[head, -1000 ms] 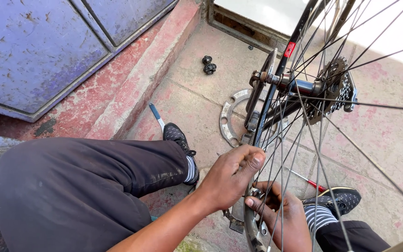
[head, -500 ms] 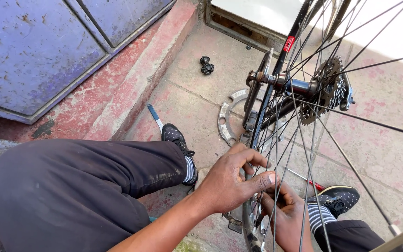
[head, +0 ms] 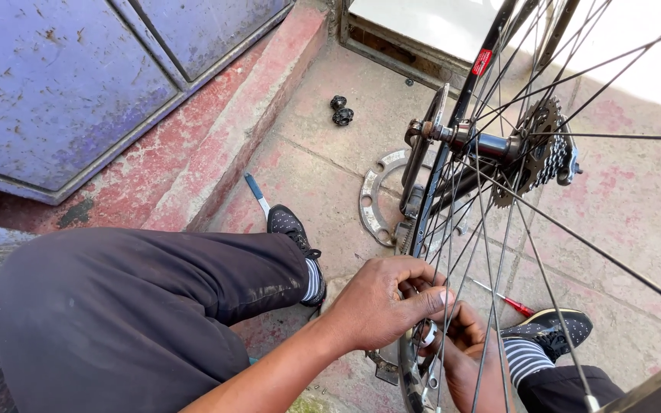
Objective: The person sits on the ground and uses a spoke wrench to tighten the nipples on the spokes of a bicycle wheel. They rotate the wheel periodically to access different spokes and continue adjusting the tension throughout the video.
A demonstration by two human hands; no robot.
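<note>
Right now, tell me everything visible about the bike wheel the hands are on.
The bicycle wheel stands roughly upright beside the seated person, on a stained concrete floor. Thin silver spokes fan from a dark hub carrying a worn, greasy sprocket cluster. Only part of the metal rim shows, at the bottom. The left hand pinches at the spokes near the rim; the right hand reaches through from the far side. A black frame tube crosses at the hub.

Concrete floor (head: 330, 153), bearing a metal ring (head: 372, 200) near centre, two nuts (head: 340, 110) farther off, a screwdriver (head: 256, 193) left.
</note>
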